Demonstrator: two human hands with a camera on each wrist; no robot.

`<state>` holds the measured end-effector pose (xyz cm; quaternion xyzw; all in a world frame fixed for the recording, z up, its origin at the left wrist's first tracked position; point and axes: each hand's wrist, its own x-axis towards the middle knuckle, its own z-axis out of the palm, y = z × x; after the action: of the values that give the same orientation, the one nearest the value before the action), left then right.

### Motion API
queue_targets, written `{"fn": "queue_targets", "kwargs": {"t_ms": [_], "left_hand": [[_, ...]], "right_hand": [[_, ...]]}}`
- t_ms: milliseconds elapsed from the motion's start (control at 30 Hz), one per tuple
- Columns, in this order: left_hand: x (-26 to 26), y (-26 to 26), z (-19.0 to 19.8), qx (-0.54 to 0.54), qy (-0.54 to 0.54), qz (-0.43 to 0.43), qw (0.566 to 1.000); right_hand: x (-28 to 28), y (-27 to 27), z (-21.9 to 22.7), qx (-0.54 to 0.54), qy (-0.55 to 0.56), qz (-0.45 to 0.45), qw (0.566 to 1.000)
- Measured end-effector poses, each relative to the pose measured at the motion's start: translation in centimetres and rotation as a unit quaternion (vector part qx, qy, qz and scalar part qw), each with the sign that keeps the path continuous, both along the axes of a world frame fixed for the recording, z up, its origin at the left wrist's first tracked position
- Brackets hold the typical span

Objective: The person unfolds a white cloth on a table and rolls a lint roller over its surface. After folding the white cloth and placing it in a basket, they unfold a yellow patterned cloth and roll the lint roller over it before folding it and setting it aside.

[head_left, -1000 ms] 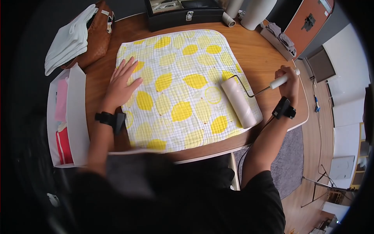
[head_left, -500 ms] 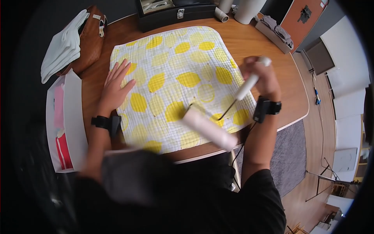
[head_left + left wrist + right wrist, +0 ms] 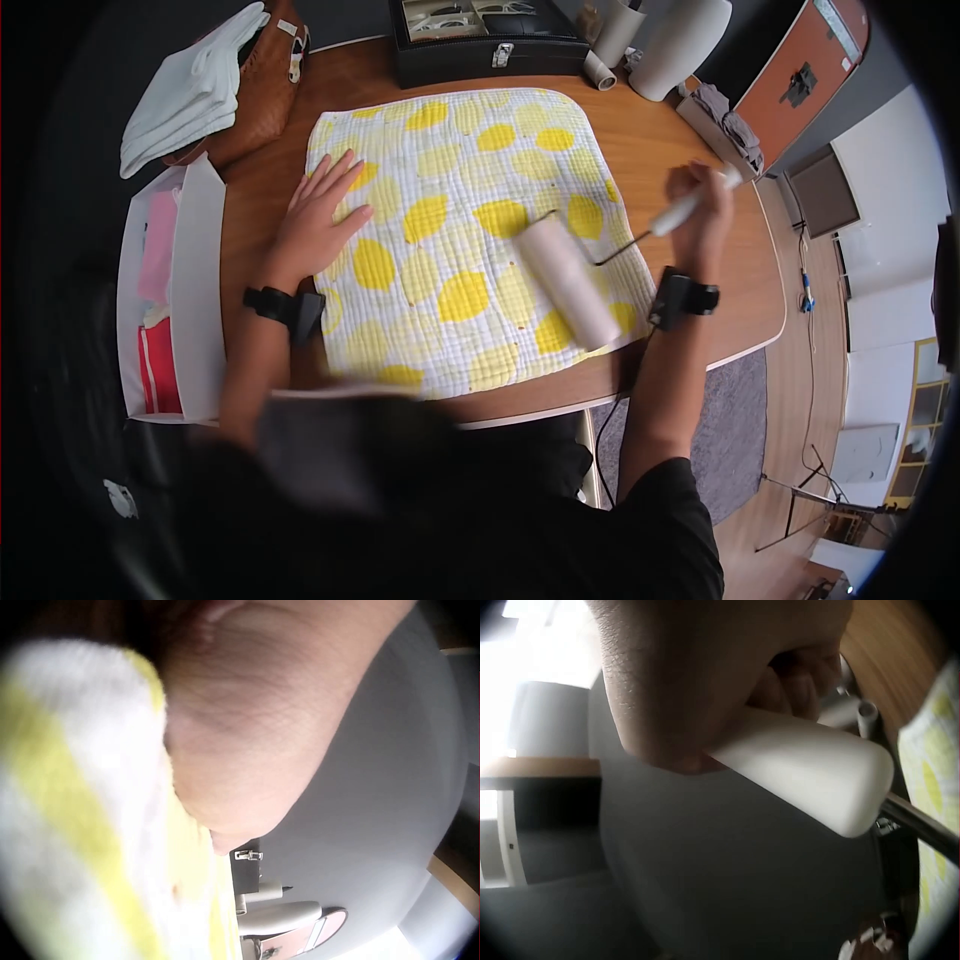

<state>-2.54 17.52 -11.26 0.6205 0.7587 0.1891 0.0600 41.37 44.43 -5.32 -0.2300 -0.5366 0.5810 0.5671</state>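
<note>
A white quilted cloth with yellow lemons (image 3: 440, 240) lies spread on the wooden table. My left hand (image 3: 318, 222) rests flat on its left edge, fingers spread; the left wrist view shows the palm side of that hand (image 3: 255, 712) against the cloth (image 3: 67, 825). My right hand (image 3: 704, 220) grips the white handle (image 3: 676, 213) of a lint roller at the cloth's right side. The pale roller (image 3: 568, 283) lies slanted over the lower right of the cloth, slightly blurred. In the right wrist view, fingers of the right hand (image 3: 727, 682) curl round the handle (image 3: 810, 769).
At the left stand a white box (image 3: 200, 290) with pink and red cloth and a brown bag (image 3: 262, 110) under folded white towels (image 3: 195, 95). A black glasses case (image 3: 490, 55), a white vase (image 3: 682, 45) and a box of grey cloth (image 3: 722, 128) line the back.
The roller swung left and toward the body, then came partway back right and away. My right hand moved left with it. My left hand has stayed on the cloth; the head view shifted slightly.
</note>
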Motion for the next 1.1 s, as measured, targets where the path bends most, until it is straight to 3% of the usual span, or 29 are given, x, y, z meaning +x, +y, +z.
{"fn": "queue_targets", "kwargs": {"t_ms": [67,133,233,300,333,467,533,633,733,800,867,933,967,1000,1067,1100], "left_hand": [[-0.4,-0.1,-0.4,0.01,-0.006,0.0,1.0],[-0.5,-0.2,-0.3,0.016,-0.02,0.0,1.0],[-0.4,-0.2,-0.3,0.017,-0.027,-0.001,0.999],[-0.3,-0.2,-0.2,0.019,-0.027,-0.003,0.999],[-0.1,-0.2,-0.1,0.019,-0.026,-0.002,0.999],[-0.2,-0.4,0.1,0.025,-0.029,-0.004,0.999],[-0.5,-0.3,-0.7,0.024,-0.017,0.002,1.0],[-0.4,-0.3,-0.3,0.026,-0.02,0.004,0.999],[-0.6,-0.4,-0.2,0.035,-0.022,0.003,0.999],[-0.6,-0.2,-0.5,0.051,-0.021,0.001,0.998],[-1.3,0.0,-1.3,0.112,-0.073,-0.012,0.991],[-1.8,0.2,-2.0,0.167,-0.135,-0.01,0.977],[-1.9,0.2,-2.3,0.191,-0.17,0.0,0.967],[-2.0,0.2,-2.2,0.215,-0.204,0.009,0.955],[-2.1,0.1,-1.8,0.246,-0.238,0.037,0.939],[-2.3,0.0,-1.9,0.261,-0.284,0.052,0.921]], "right_hand": [[-5.8,-2.8,1.0,-0.029,-0.021,-0.01,0.999],[-9.0,-4.1,2.1,-0.026,-0.126,0.049,0.99],[-12.9,-6.6,4.3,-0.011,-0.185,0.083,0.979],[-13.6,-4.5,2.8,0.008,-0.152,0.081,0.985],[-13.1,-2.9,1.6,0.011,-0.14,0.066,0.988],[-7.4,4.6,-3.6,-0.087,0.084,-0.037,0.992],[-3.4,6.6,-4.5,-0.121,0.129,-0.116,0.977],[0.6,7.2,-4.3,-0.162,0.159,-0.15,0.962],[-1.0,6.4,-3.9,-0.142,0.146,-0.155,0.967],[-3.1,6.4,-5.3,-0.146,0.169,-0.073,0.972],[-7.8,3.2,-4.8,-0.107,0.104,-0.033,0.988],[-11.6,-0.8,-3.9,-0.096,-0.054,-0.01,0.994],[-12.4,-2.8,-2.5,-0.082,-0.186,0.04,0.978],[-13.5,-4.1,-2.1,-0.083,-0.223,0.09,0.967],[-14.1,-5.9,-0.7,-0.153,-0.243,0.195,0.938],[-14.0,-5.4,-1.2,-0.154,-0.237,0.191,0.94]]}}
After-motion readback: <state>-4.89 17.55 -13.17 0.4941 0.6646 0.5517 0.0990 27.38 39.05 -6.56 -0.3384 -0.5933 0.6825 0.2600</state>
